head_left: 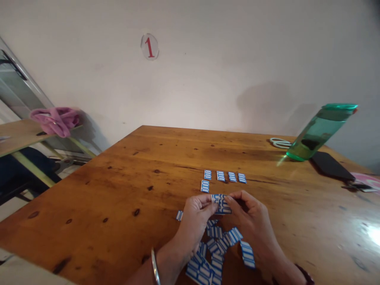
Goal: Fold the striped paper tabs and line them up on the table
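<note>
A small sheet of blue-and-white labels (221,206) is held up just above the table between my two hands. My left hand (196,217) pinches its left edge between thumb and fingers. At the opposite edge, my right hand (252,215) grips it the same way. Below my hands lies a loose pile of similar label pieces (218,245), partly covered by my left wrist. Beyond them, several small label pieces (220,176) sit in a short row, with one more piece (204,186) in front of the row's left end. Another piece (179,215) peeks out left of my left hand.
On the wooden table (118,178), a green water bottle (320,132) stands at the back right beside a coiled white cable (279,142). A black flat device (332,165) and keys (359,186) lie nearby. A pink cloth (56,120) rests on another table at left.
</note>
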Available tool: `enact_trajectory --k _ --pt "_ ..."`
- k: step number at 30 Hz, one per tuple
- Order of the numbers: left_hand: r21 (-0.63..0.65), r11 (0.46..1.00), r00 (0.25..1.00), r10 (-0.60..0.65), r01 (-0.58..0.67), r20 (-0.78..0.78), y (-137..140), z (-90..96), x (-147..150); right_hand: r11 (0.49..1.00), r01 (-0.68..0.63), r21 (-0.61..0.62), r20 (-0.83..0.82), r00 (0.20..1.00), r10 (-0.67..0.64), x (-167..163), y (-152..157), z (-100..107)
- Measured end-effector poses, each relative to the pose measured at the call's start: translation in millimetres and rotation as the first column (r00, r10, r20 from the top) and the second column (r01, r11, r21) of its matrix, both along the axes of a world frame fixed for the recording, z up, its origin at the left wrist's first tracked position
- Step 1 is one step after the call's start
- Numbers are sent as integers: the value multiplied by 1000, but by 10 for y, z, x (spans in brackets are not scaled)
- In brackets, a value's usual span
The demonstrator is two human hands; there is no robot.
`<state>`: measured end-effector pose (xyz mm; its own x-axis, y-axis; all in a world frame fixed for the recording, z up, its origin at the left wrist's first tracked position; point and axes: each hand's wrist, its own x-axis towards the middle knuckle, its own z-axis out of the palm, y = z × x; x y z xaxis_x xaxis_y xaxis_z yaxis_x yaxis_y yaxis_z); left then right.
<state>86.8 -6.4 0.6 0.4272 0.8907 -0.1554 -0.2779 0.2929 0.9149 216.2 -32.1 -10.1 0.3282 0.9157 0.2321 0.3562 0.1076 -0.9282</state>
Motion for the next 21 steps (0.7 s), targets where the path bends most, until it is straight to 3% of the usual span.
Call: enact_trajectory --k 4,11,21 --pt "-7 1000 1000 -4 3 -15 -4 20 -3 1000 1 13 91 996 -2 11 -23 -7" --pt "-13 1000 999 -7 6 -36 -7 6 3 988 -3 157 268 963 -39 -28 -34 30" --pt "-15 999 999 -30 30 -12 -21 7 8 985 -2 170 285 957 -47 -41 -57 2"
